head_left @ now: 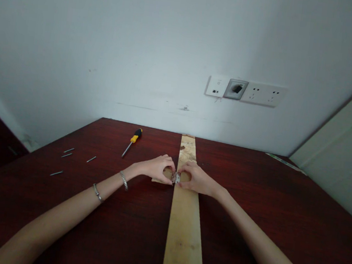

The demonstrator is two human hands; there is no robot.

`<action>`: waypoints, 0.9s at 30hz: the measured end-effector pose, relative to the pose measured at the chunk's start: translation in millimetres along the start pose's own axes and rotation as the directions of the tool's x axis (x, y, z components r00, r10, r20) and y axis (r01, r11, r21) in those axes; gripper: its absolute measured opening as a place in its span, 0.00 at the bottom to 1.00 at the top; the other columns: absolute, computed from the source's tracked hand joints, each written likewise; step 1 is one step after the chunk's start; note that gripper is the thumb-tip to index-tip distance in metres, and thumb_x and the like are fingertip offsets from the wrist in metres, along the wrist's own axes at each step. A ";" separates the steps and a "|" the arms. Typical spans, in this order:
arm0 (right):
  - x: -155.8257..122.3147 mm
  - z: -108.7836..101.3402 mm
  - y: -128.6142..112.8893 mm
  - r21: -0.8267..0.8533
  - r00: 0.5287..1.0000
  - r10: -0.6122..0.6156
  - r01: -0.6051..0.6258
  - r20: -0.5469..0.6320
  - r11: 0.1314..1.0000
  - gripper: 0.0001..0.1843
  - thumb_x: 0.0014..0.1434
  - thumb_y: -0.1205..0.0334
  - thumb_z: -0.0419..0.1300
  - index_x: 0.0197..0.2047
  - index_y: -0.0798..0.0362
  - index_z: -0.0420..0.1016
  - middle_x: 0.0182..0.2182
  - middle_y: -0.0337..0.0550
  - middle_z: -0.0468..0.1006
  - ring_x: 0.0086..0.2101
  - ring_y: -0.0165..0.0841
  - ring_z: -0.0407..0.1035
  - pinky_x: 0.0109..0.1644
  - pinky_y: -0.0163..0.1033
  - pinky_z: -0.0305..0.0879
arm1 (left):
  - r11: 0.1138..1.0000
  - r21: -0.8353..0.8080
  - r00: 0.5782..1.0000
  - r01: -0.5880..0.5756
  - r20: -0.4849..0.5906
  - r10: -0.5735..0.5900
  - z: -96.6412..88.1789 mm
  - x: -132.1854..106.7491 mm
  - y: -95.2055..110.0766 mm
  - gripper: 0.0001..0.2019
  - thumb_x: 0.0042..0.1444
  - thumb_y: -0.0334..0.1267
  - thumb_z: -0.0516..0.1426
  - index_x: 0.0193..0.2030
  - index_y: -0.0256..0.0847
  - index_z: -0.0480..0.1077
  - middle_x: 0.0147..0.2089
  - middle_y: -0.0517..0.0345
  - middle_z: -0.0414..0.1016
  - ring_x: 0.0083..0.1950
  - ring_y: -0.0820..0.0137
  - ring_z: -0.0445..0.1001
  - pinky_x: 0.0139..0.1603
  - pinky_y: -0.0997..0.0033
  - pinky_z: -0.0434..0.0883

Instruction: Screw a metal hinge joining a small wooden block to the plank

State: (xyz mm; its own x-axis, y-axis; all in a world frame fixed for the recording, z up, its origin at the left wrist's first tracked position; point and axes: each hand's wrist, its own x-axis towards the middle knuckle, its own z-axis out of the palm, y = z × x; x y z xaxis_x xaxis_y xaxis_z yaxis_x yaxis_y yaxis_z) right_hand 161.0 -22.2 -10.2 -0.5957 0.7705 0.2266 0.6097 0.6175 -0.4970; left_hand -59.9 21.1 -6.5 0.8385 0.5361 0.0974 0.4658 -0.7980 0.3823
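Note:
A small metal hinge [176, 178] lies at the left edge of a long wooden board [185, 230]. My left hand [161, 167] grips the hinge's left side between thumb and fingers. From the other side, my right hand [196, 178] pinches its right side, above the board. Under my left hand, a smaller piece of wood [157, 180] shows in part and meets the board's left edge. My fingers cover portions of the hinge, and most of the small piece is hidden.
A yellow and black screwdriver [135, 137] lies left of the board. Several screws or nails [56, 173] are scattered farther left on the dark red table [113, 235]. A pale strip [287, 163] lies at the back right. Behind the table rises a wall with sockets [258, 94].

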 end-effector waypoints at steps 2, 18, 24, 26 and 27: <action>-0.1 -0.3 -0.1 -0.001 1.000 -0.006 0.006 0.000 1.000 0.15 0.48 0.59 0.66 0.40 0.55 0.74 0.41 0.48 0.73 0.44 0.40 0.66 0.51 0.47 0.63 | 1.000 0.001 1.000 -0.008 0.002 0.008 0.2 -0.2 -0.5 0.19 0.46 0.48 0.65 0.40 0.39 0.70 0.41 0.56 0.68 0.45 0.65 0.65 0.51 0.67 0.59; -0.6 1.9 3.9 0.019 0.999 -0.015 0.016 -0.029 1.000 0.14 0.48 0.59 0.66 0.39 0.52 0.75 0.40 0.45 0.72 0.43 0.39 0.67 0.51 0.47 0.64 | 1.000 -0.003 1.000 0.000 0.019 0.000 1.8 -0.6 -4.8 0.21 0.45 0.49 0.65 0.42 0.40 0.70 0.42 0.55 0.66 0.45 0.64 0.64 0.48 0.68 0.61; -0.7 1.4 3.0 0.014 1.000 0.003 -0.003 -0.022 1.000 0.15 0.48 0.58 0.66 0.40 0.53 0.74 0.40 0.46 0.72 0.43 0.39 0.67 0.51 0.47 0.64 | 1.000 0.003 1.000 -0.003 0.029 0.003 1.8 -0.9 -3.9 0.22 0.45 0.49 0.65 0.44 0.39 0.69 0.42 0.55 0.65 0.45 0.65 0.64 0.49 0.68 0.61; -0.4 1.8 3.1 0.007 1.000 -0.002 0.002 -0.023 1.000 0.15 0.48 0.58 0.66 0.40 0.53 0.75 0.39 0.46 0.72 0.43 0.40 0.66 0.51 0.47 0.64 | 1.000 0.007 1.000 -0.003 0.027 0.002 1.8 -1.0 -3.6 0.23 0.45 0.48 0.66 0.44 0.38 0.68 0.43 0.55 0.65 0.46 0.64 0.64 0.49 0.68 0.61; -0.2 2.2 3.4 0.004 1.000 -0.008 0.008 -0.025 1.000 0.15 0.48 0.58 0.66 0.40 0.53 0.75 0.39 0.46 0.72 0.43 0.40 0.66 0.51 0.47 0.64 | 1.000 0.006 1.000 -0.002 0.025 0.002 2.0 -1.0 -3.7 0.23 0.45 0.48 0.66 0.44 0.38 0.68 0.43 0.55 0.65 0.46 0.64 0.64 0.49 0.68 0.61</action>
State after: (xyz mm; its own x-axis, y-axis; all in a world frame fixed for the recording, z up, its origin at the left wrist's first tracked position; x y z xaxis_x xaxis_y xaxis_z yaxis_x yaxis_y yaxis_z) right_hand 162.1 -20.6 -13.7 -0.5873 0.7691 0.2519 0.6025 0.6233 -0.4985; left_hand -61.8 23.0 -9.9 0.8461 0.5277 0.0749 0.4660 -0.8006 0.3766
